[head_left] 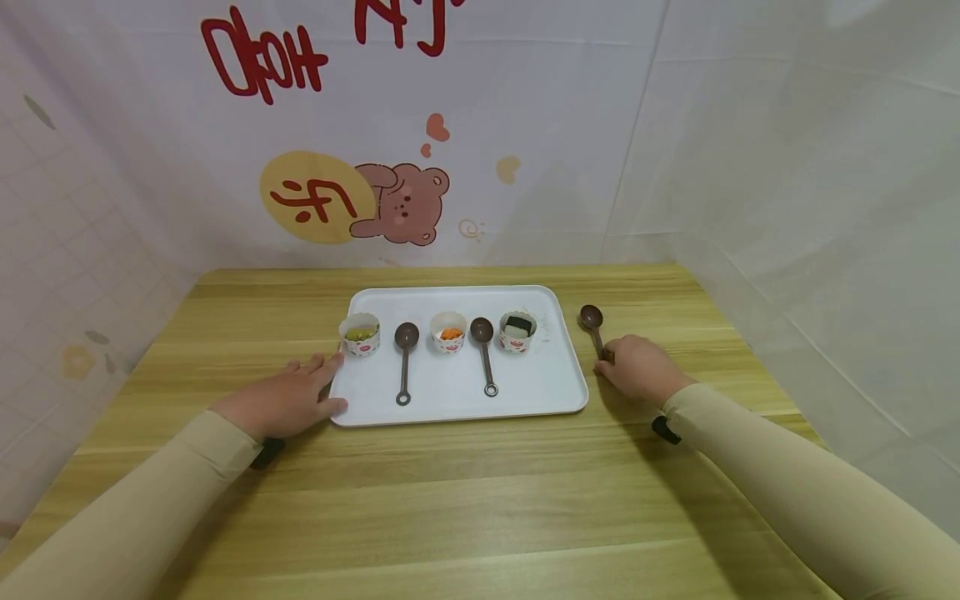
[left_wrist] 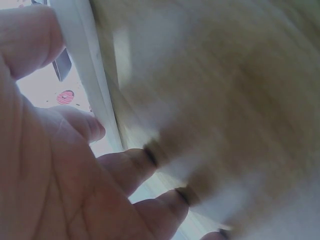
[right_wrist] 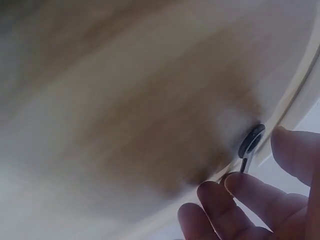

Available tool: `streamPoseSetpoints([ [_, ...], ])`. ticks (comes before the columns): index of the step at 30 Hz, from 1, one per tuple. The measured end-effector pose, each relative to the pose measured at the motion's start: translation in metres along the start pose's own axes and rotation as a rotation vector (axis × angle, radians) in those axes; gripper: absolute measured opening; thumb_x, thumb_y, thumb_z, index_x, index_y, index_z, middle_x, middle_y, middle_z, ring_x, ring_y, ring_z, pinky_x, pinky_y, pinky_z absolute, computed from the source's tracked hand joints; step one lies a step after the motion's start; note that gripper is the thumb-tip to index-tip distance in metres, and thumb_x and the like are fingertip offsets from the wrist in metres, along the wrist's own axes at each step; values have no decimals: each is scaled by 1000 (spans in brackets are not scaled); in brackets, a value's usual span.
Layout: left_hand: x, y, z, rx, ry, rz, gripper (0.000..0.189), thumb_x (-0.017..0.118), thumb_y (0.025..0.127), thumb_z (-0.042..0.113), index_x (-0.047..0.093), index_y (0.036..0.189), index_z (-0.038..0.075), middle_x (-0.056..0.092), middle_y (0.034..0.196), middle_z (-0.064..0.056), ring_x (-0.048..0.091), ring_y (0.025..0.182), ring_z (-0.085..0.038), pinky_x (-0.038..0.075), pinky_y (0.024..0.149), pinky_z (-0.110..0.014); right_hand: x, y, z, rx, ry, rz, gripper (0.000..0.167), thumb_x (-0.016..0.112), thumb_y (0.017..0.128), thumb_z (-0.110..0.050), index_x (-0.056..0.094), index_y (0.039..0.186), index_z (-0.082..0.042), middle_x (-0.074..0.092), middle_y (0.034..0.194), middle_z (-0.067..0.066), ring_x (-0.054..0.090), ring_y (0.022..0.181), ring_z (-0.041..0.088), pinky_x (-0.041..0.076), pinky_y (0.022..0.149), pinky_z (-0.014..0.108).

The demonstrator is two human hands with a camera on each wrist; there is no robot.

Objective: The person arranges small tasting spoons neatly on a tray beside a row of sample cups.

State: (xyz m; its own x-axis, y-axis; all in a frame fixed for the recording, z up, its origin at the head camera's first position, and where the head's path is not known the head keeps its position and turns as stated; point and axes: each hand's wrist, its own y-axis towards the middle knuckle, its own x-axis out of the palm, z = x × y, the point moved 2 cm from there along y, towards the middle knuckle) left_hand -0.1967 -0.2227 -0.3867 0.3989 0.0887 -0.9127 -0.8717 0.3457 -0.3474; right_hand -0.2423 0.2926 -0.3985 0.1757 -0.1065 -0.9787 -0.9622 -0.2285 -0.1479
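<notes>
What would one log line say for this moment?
left hand: rests on tray edge | right hand: fingers on spoon handle, beside tray

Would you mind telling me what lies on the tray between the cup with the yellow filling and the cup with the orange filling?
A brown spoon lies between the yellow-filled cup and the orange-filled cup on the white tray, bowl away from the person. The head view shows this.

- Spoon [head_left: 592, 325]: brown, lying flat on the wooden table just right of the tray, bowl pointing away, handle end under the right hand.
- Tray [head_left: 540, 392]: white, rectangular, flat on the table, left edge touched by the left hand.
</notes>
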Motion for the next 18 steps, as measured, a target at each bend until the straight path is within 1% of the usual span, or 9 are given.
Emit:
streamPoseSetpoints([
  [4,0,-1,0,3,-5,3,89,53,105,59,24,166,1,26,166,-38,23,147,-69,30,117,-76,-1,0,-2,-18,-7,18,26,66,104,-26,66,86,-6,62,71,3,54,67,20,47,66,36],
  [8,-1,-1,1,5,-6,4,89,53,105,59,25,166,1,26,165,-39,24,147,-69,31,117,-76,-3,0,-5,-25,-12,30,27,66,103,-24,64,83,-6,61,70,3,53,66,20,47,65,35],
  [13,-1,-1,2,2,-4,5,89,54,105,59,26,166,1,26,165,-39,25,148,-68,32,117,-75,-4,0,-7,-7,1,31,26,66,103,-22,64,83,-5,60,70,4,53,65,19,45,62,32],
  [18,0,0,0,7,-10,11,88,53,105,58,25,166,0,25,165,-40,24,147,-69,31,117,-76,-5,0,-9,28,43,3,23,65,103,-20,67,88,-3,63,73,5,55,67,20,47,63,33],
])
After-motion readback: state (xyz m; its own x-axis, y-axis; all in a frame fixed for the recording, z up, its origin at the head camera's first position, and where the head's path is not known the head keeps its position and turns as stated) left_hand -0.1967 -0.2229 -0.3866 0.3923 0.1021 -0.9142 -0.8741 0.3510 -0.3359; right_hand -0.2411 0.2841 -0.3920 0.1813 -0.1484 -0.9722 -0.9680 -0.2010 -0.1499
